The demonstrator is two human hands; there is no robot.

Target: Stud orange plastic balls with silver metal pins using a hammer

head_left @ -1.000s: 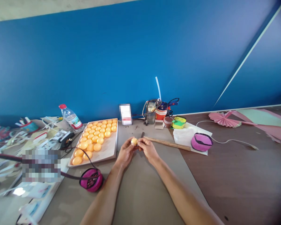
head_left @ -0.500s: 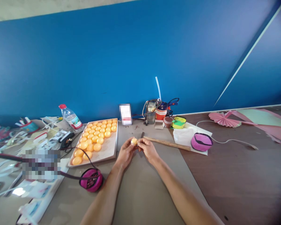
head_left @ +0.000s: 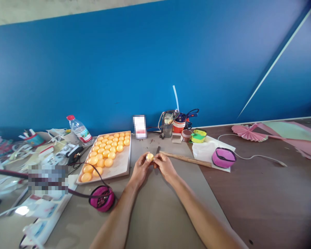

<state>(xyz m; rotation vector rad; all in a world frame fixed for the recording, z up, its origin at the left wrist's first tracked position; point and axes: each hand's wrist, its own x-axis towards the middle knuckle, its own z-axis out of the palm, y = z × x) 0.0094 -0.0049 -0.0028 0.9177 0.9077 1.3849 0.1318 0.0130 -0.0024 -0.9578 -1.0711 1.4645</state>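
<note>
Blue wall [head_left: 145, 62]: we see it closing off the back, with the supplies ranged along its foot, presumably to leave the front free for the arms.
Table [head_left: 261, 193]: dark wood at the right; it carries everything described below.
Grey mat [head_left: 163, 218]: spread under both forearms, probably to protect the surface.
Tray [head_left: 123, 166]: set beyond the left forearm; we take its raised rim as the reason the orange balls [head_left: 108, 162] do not roll away.
Wooden rod [head_left: 188, 159]: lies just beyond the right hand, a dark bar at its near end; whether the two are joined, we cannot tell.
Left hand [head_left: 141, 167]: thumb and fingers pinched narrow about the round piece, perhaps to steady it.
Right hand [head_left: 166, 166]: fingertips drawn together on the piece's right edge; we cannot tell whether a smaller part sits between them.
Magenta tub [head_left: 103, 208]: beside the left forearm, its small contents seemingly within reach.
Round piece [head_left: 150, 157]: yellowish, held between both hands above the mat, likely for close view.
</note>
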